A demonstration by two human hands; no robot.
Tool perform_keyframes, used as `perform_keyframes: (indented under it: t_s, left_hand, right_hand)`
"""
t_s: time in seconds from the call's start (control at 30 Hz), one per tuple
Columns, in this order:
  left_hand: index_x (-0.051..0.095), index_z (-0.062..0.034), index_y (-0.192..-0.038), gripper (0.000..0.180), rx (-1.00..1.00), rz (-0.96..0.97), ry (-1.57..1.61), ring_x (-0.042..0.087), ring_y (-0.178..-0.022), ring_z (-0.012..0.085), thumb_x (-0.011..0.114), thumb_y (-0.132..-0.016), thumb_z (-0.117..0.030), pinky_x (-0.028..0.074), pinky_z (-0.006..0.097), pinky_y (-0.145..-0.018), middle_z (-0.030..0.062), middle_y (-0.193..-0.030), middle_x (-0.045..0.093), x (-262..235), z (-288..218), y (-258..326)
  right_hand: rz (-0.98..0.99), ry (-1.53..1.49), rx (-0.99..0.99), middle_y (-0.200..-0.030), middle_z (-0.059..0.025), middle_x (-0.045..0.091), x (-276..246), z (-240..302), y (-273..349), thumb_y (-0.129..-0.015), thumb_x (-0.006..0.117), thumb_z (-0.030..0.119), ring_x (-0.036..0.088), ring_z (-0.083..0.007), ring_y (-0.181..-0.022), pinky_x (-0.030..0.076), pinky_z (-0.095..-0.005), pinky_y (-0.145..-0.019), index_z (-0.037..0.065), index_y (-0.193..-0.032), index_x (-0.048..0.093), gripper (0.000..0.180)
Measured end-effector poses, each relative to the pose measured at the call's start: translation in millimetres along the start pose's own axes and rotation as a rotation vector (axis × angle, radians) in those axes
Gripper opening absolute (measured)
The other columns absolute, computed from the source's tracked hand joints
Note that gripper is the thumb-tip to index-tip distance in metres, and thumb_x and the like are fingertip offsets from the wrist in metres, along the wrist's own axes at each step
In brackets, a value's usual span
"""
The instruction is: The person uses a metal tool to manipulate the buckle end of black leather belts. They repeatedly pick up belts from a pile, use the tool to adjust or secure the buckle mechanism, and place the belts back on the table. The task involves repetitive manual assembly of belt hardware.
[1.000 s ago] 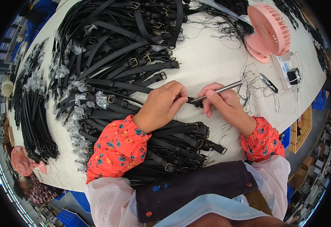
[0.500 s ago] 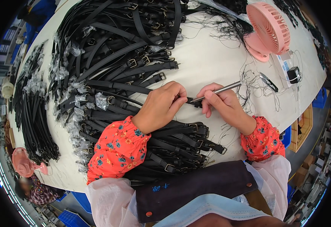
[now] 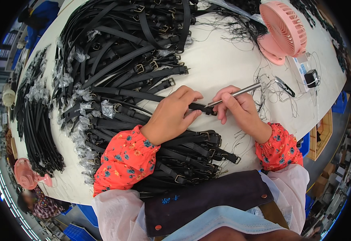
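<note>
A black belt (image 3: pixel 197 106) runs out from the pile, its buckle end lying between my hands. My left hand (image 3: pixel 171 116) holds this belt, with the thumb and forefinger on either side of the strap; its other fingers are hidden underneath. In my right hand (image 3: pixel 241 110) is a slim silver pen-like tool (image 3: pixel 245 89), pinched between thumb and fingers. Its tip points left and reaches the strap near the buckle; whether it touches cannot be made out. More black belts (image 3: pixel 187 150) with metal buckles lie under and beside my left forearm.
A large heap of belts (image 3: pixel 119 52), partly wrapped in clear plastic, covers the table's (image 3: pixel 219 52) left and far side. A pink fan (image 3: pixel 284 32), thread snips (image 3: pixel 284 86), a black plug (image 3: pixel 312 78) and loose threads lie to the right. Another person (image 3: pixel 43 203) sits at lower left.
My left thumb and forefinger have spread apart, showing more of the strap. The pen-like tool has shifted slightly right and up with my right hand's fingers.
</note>
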State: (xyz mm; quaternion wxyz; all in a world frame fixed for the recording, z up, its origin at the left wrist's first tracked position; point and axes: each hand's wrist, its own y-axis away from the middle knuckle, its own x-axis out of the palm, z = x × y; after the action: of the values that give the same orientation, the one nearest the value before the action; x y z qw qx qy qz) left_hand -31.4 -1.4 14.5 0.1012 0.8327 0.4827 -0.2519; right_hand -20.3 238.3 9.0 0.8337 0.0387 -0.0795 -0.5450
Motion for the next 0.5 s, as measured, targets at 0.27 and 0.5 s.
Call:
perform_keyframes:
  t_s: [0.27,0.5]
  left_hand:
    - [0.068,-0.001,-0.096,0.007,0.042,-0.028,-0.033,0.06,-0.07,0.0238,0.071,-0.089,-0.003,0.048,0.032,-0.064,0.0105,-0.088,0.064,5,10,-1]
    - [0.065,0.0017,-0.093,0.007,-0.055,0.076,0.08,0.06,-0.071,0.0179,0.07,-0.09,-0.002,0.049,0.03,-0.066,0.0092,-0.09,0.066,-10,8,1]
  right_hand:
    - [0.033,0.0,0.04,-0.074,-0.0061,0.065,0,1,0,-0.111,0.047,0.03,0.062,-0.0111,-0.066,0.052,-0.0266,-0.07,-0.002,-0.111,0.062,0.035]
    - [0.064,-0.006,0.032,-0.081,-0.0062,0.066,1,0,0,-0.111,0.047,0.028,0.062,-0.01,-0.066,0.051,-0.024,-0.063,-0.003,-0.11,0.063,0.034]
